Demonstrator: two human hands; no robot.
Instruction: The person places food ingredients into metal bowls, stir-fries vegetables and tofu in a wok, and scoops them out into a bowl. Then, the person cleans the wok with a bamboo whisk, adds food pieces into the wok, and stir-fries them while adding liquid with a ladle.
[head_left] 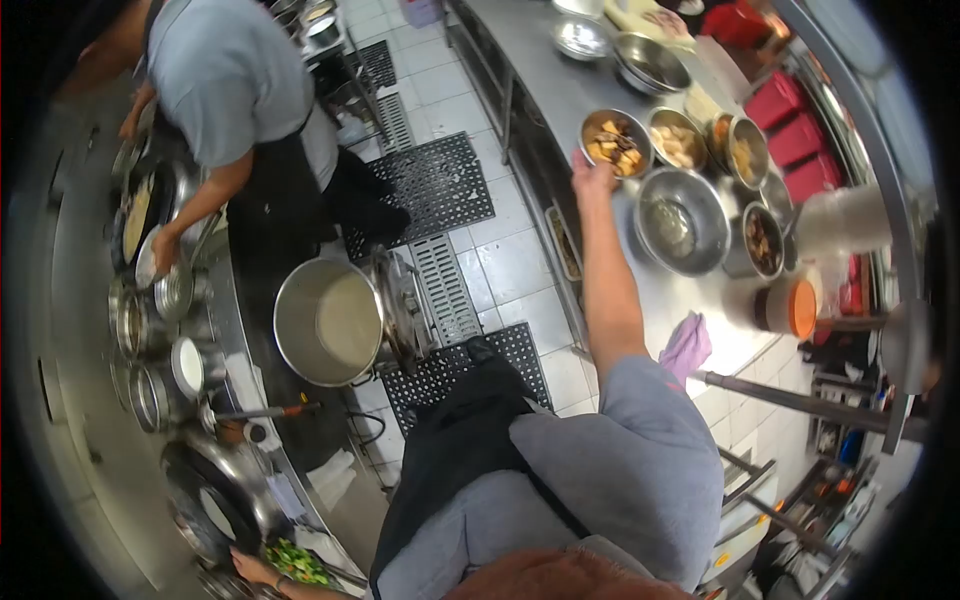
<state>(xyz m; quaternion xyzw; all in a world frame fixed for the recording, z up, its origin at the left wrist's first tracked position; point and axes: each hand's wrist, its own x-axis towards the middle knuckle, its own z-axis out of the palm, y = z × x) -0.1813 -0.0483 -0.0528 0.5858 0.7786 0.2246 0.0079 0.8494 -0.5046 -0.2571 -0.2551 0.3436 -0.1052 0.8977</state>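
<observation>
Food bowl [613, 114] just fwd of R grip [592, 174]; touching

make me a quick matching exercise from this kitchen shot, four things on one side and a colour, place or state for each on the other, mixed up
Column 1
1. bowl of yellow and dark pieces
2. large deep pot
3. cloth
4. plastic tub

Column 2
a. topped with an orange lid
b. the right hand is at its rim
c. light purple
d. pale liquid inside

Right pairs: 1-b, 2-d, 3-c, 4-a
</observation>
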